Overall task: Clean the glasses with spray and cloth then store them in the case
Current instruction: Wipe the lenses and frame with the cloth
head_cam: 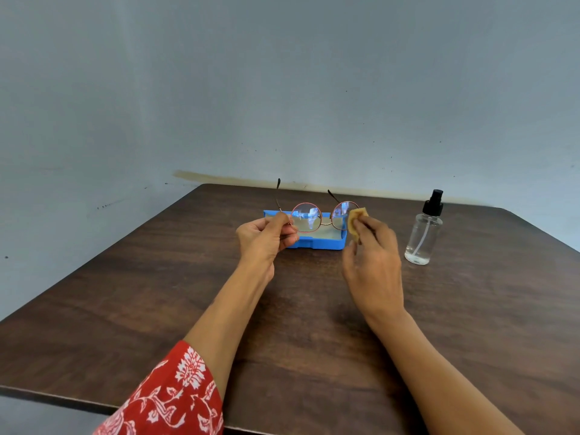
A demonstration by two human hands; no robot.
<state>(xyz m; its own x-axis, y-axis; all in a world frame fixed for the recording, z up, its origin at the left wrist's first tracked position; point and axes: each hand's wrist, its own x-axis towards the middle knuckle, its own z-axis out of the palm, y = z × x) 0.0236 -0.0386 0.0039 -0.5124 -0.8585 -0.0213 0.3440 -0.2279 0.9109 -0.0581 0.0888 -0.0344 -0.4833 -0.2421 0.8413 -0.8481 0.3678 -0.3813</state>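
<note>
Both hands are raised above the counter. Round-rimmed glasses are pinched at one temple hinge by the left hand, with the temples pointing away. A folded tan cloth is gripped by the right hand and pressed against the right-side lens. An open blue case is seen on the counter just behind the glasses. A clear spray bottle with a black nozzle is stood upright to the right, apart from the hands. A red patterned sleeve is worn on the left arm.
</note>
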